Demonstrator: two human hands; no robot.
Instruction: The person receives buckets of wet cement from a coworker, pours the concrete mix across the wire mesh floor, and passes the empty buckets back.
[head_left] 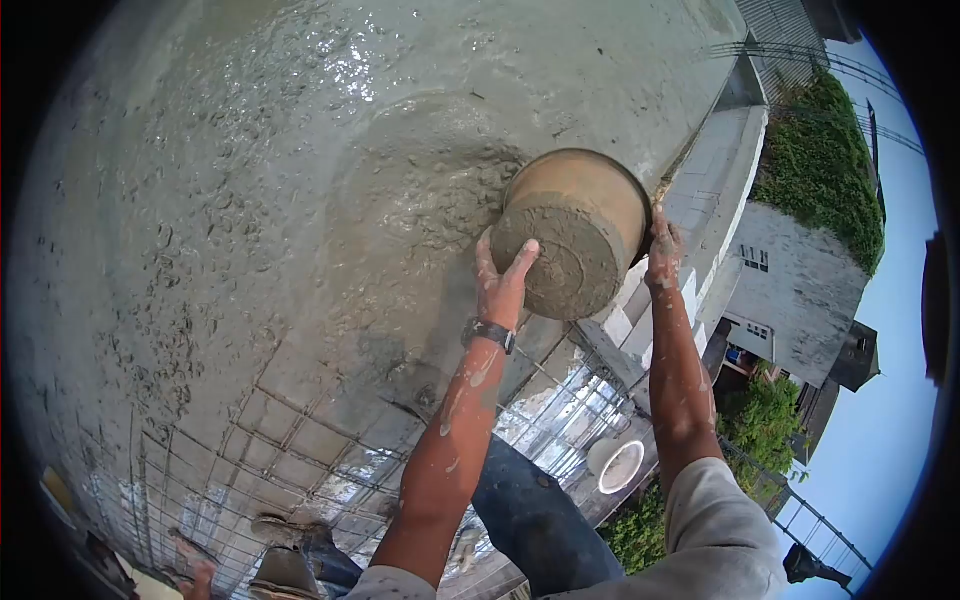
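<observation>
A round bucket coated in wet concrete (575, 235) is tipped over the slab, its base turned toward me. My left hand (502, 280) presses on the base with thumb and fingers spread; a dark watch is on that wrist. At the rim on the right, my right hand (664, 250) grips the bucket's edge. Wet grey concrete (400, 130) spreads beyond the bucket, with a lumpy patch right beside its mouth.
Steel rebar mesh (290, 430) lies uncovered nearer my legs. A white bucket (615, 463) stands by the slab's edge at lower right. Co-workers' feet and legs show at bottom left. Past the edge are a wall (800, 285), greenery (820, 160) and wires.
</observation>
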